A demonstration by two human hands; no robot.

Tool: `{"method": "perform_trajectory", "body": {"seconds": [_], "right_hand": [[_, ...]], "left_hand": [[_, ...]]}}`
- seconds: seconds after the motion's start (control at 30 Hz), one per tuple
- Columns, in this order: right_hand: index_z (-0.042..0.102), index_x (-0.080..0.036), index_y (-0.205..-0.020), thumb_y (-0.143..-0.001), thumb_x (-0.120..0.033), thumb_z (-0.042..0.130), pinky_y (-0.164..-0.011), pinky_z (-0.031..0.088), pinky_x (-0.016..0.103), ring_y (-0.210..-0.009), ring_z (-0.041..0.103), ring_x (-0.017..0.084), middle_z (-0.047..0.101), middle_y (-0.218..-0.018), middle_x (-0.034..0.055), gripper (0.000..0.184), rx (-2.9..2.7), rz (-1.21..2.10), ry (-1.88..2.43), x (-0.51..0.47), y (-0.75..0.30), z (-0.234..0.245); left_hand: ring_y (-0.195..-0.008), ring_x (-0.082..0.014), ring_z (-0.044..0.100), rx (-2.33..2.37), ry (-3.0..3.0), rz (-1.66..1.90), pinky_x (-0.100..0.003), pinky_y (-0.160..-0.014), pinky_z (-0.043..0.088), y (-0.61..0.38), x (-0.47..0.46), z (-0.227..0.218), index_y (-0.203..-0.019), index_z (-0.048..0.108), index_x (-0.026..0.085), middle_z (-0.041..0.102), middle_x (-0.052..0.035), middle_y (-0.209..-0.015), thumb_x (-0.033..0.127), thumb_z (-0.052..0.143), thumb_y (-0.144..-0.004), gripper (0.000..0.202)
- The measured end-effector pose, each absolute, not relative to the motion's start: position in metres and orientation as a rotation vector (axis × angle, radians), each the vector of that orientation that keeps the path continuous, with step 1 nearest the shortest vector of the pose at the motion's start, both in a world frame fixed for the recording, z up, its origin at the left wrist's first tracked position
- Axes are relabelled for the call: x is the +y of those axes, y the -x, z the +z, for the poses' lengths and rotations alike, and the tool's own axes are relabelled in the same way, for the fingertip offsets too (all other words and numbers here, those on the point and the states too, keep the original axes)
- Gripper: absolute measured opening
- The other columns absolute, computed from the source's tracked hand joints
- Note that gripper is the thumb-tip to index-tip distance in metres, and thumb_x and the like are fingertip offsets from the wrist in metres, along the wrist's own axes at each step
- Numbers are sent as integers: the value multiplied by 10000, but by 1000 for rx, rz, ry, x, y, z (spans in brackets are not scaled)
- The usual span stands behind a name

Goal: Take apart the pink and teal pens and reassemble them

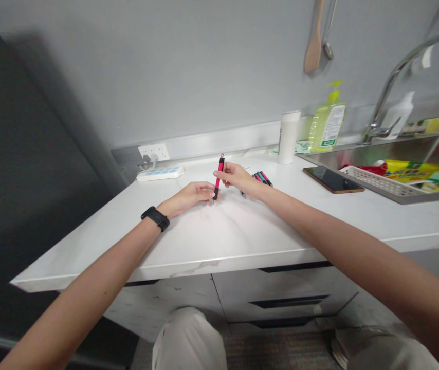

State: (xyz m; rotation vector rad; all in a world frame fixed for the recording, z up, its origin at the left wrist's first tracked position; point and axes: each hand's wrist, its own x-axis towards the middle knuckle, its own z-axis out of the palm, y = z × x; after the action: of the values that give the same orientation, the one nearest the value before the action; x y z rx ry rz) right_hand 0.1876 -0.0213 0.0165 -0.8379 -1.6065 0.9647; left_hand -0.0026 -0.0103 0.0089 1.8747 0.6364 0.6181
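Observation:
A pink and black click pen [219, 174] stands nearly upright above the white countertop [219, 236], its tip pointing down. My right hand [235, 176] pinches its upper barrel between thumb and fingers. Lower down, my left hand [198, 194], with a black watch [156, 218] on the wrist, has thumb and fingers closed around the pen's dark grip end. Several more pens [262, 178], some pink and one teal, lie together on the counter just behind my right wrist, which partly hides them.
To the right lie a phone [333, 179] and a sink [404, 198] with a white basket [381, 181] and colourful packets. A white cylinder [289, 137] and a yellow-green soap bottle [327, 123] stand near the wall. At the back left are a power strip [160, 173] and a socket [153, 152].

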Motion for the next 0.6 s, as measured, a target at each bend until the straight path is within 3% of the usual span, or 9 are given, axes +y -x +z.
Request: {"method": "perform_trajectory", "body": {"seconds": [0.6], "right_hand": [[487, -177, -706, -668, -514, 712, -487, 361, 213, -506, 444, 57, 485, -635, -57, 407, -1619, 954, 849, -21, -187, 16]], "left_hand": [[-770, -134, 585, 620, -1873, 628, -274, -683, 412, 2, -13, 9, -982, 643, 124, 682, -90, -887, 329, 674, -773, 294]]}}
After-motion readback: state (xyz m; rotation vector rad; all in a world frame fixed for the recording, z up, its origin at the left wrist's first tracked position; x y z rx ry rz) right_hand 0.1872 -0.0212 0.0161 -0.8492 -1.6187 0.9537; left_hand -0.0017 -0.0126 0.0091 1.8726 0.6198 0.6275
